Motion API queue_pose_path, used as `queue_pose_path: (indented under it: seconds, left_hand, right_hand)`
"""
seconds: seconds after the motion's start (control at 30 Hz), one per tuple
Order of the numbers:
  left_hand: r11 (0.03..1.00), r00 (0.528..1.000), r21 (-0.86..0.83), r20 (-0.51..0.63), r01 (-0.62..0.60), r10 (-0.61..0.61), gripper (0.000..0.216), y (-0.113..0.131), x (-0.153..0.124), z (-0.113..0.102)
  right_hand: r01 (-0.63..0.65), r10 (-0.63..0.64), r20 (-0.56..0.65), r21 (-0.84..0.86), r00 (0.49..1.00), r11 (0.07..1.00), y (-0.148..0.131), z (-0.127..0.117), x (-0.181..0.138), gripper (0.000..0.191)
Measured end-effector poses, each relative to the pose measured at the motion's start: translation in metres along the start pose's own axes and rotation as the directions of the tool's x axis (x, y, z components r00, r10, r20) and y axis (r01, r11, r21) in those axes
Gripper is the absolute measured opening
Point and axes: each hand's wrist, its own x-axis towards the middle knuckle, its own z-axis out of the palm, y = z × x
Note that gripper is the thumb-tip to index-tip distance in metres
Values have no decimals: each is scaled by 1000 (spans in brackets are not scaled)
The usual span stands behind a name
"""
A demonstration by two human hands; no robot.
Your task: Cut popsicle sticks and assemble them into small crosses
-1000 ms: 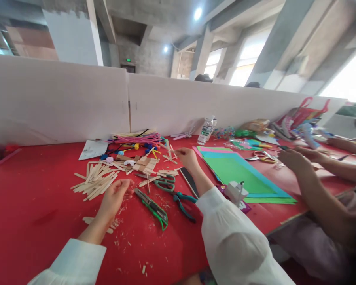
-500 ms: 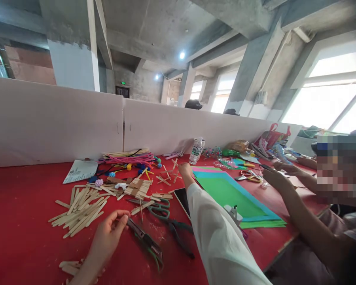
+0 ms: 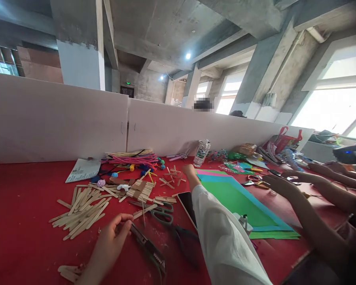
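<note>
My left hand is at the front left with thumb and forefinger pinched together. At their tips is the end of a craft stick, which a thinner upright stick crosses. Just below the fingertips a utility knife lies on the red table. My right hand is stretched far forward beside a small group of crossed craft sticks, left of a water bottle. Its fingers are mostly hidden from me. Green-handled scissors and dark pliers lie between my arms.
Loose craft sticks are heaped at left, near pink pipe cleaners and a paper sheet. A phone and coloured sheets lie by my right sleeve. Another person's arms reach in from the right. A white partition stands behind.
The whole view has shifted slightly, so things sit further right. My right hand has drawn slightly clear of the crossed sticks. My left hand keeps its pinch.
</note>
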Motion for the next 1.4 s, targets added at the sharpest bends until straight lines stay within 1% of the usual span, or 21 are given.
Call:
queue_pose_path:
  seconds: [0.1,0.23,0.33,0.47,0.53,0.63,0.77,0.93,1.07,1.17,1.23,1.3,1.4]
  left_hand:
    - [1000,1000,-11,-20,-1,1,42,1,0,-1]
    - [999,999,-14,-28,-34,34,43,1,1,-1]
    - [998,998,-18,-24,-55,54,42,1,1,-1]
    - [997,997,-21,-25,-79,79,40,-2,1,-2]
    - [995,995,-33,-21,-96,96,39,-5,2,-2]
    - [993,994,-42,-14,-110,109,38,-8,4,-1]
    - [993,994,-34,5,-110,110,39,-9,4,0]
    - [995,994,4,26,-104,104,42,-9,3,-1]
    - [995,995,27,30,-100,99,42,-8,3,-2]
    - [993,993,17,23,-120,119,41,-6,2,-1]
    - [992,992,18,15,-128,128,40,-4,1,-1]
    - [992,992,18,10,-125,125,40,-4,1,-1]
    - [992,992,9,3,-125,125,40,-7,2,-2]
  right_hand:
    - [8,-10,36,55,999,998,-1,-5,-10,29]
    - [94,-104,98,102,990,990,-10,-5,-34,28]
    - [136,-149,175,80,973,987,-15,0,-54,23]
    - [148,-150,214,24,965,989,-18,11,-72,33]
    - [131,-129,211,5,969,991,-18,15,-75,32]
    - [104,-100,200,-11,975,994,-19,19,-77,25]
    - [103,-96,189,-28,977,994,-19,23,-80,22]
    - [124,-112,199,-49,974,991,-20,23,-84,29]
    - [163,-146,206,-67,968,984,-20,9,-87,35]
    - [247,-224,231,-73,947,966,-23,-3,-96,27]
    - [324,-295,276,-64,915,944,-25,-7,-106,21]
    - [387,-350,318,-58,881,920,-26,-7,-117,21]
    - [434,-389,346,-61,854,899,-25,-2,-128,19]
